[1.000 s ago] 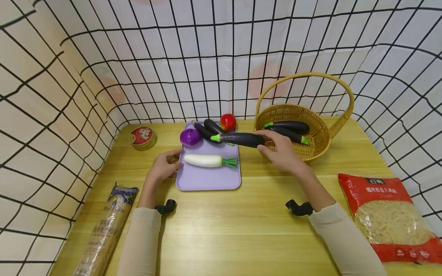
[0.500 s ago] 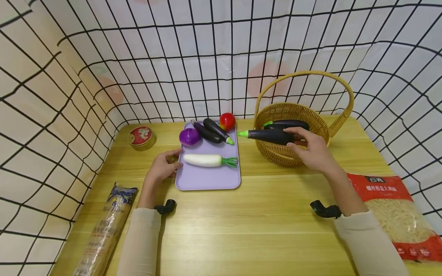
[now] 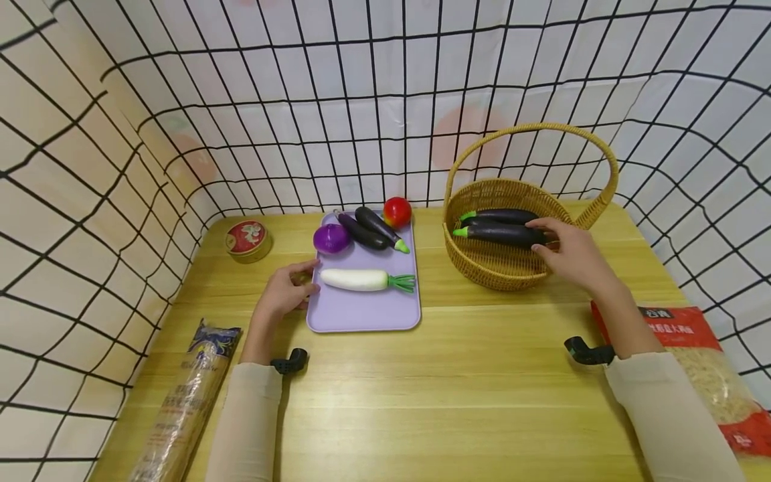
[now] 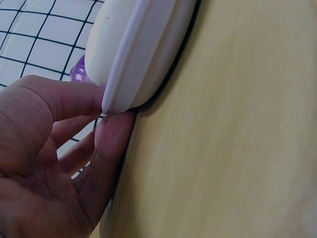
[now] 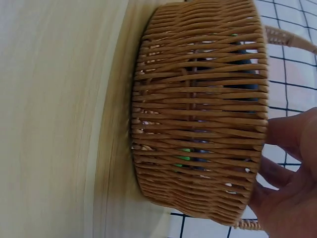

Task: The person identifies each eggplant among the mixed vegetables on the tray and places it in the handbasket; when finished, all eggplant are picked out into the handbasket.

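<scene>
My right hand (image 3: 569, 251) pinches the blunt end of a dark eggplant (image 3: 502, 233), low inside the wicker basket (image 3: 506, 278). Its green stem points left, and another eggplant (image 3: 508, 215) lies just behind it. From the right wrist view, the basket's woven side (image 5: 203, 109) hides most of what is inside, with the fingers reaching over its rim. At the left edge of the lilac tray (image 3: 361, 318), my left hand (image 3: 287, 289) holds the rim between thumb and fingers. A white radish (image 3: 355, 280) lies on the tray, with a purple onion (image 3: 331, 239) and two eggplants (image 3: 364, 232) behind it.
A red round fruit (image 3: 397, 212) sits at the tray's back right corner. Left of the tray stands a round tin (image 3: 248, 241). A long noodle packet (image 3: 181, 408) lies front left, and a red bag (image 3: 693, 361) lies right, partly under the right arm. Black grid surrounds the table.
My right hand has carried the eggplant rightward from over the tray's edge and lowered it into the basket. The left hand has stayed at the tray's edge.
</scene>
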A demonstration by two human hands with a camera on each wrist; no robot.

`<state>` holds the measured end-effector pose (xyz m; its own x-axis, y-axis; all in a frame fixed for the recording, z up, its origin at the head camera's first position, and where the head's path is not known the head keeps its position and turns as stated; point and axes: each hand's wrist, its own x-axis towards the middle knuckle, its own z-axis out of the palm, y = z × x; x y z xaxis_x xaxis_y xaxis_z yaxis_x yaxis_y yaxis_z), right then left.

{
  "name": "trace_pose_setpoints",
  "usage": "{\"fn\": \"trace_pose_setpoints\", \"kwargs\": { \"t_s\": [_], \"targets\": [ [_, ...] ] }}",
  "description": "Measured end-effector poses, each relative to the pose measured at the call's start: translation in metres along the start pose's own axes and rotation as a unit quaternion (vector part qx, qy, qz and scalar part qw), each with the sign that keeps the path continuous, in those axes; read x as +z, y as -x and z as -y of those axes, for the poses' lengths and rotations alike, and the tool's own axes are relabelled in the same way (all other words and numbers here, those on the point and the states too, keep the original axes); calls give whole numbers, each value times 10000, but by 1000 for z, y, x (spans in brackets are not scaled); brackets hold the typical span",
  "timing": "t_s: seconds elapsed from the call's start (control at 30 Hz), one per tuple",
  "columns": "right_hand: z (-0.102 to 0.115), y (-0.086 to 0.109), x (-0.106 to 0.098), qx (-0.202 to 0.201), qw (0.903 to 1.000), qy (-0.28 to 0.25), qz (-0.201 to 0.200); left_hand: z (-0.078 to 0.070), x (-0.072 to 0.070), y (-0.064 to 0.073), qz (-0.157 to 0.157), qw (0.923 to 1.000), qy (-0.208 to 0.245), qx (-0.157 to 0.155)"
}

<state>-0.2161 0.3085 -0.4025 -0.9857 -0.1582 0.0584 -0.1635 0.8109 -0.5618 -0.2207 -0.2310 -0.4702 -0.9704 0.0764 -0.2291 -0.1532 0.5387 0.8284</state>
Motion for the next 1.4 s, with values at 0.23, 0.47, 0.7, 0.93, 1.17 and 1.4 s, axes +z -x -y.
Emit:
{"fn": "trace_pose_setpoints", "kwargs": {
  "t_s": [0.23, 0.47, 0.7, 0.93, 1.17, 1.4],
  "targets": [
    [-4, -13, 7, -105, 9957, 731, 565, -2, 1, 0, -53, 10000, -28, 8],
    [3, -26, 14, 113, 9892, 1106, 959, 4, -3, 0, -75, 10000, -56, 10],
    [5, -29, 14, 331, 9882, 1126, 982, 2, -3, 0, -40, 10000, -27, -24],
    [1, -22, 12, 142, 9945, 841, 608, 1, 0, 0, -40, 10000, -79, -27],
    [16, -14, 14, -52, 9996, 257, -34, 3, 0, -2, -62, 10000, -15, -50],
    [45, -11, 23, -262, 9973, -654, -210, 1, 0, -1, 1, 9999, 77, -118]
  ]
}}
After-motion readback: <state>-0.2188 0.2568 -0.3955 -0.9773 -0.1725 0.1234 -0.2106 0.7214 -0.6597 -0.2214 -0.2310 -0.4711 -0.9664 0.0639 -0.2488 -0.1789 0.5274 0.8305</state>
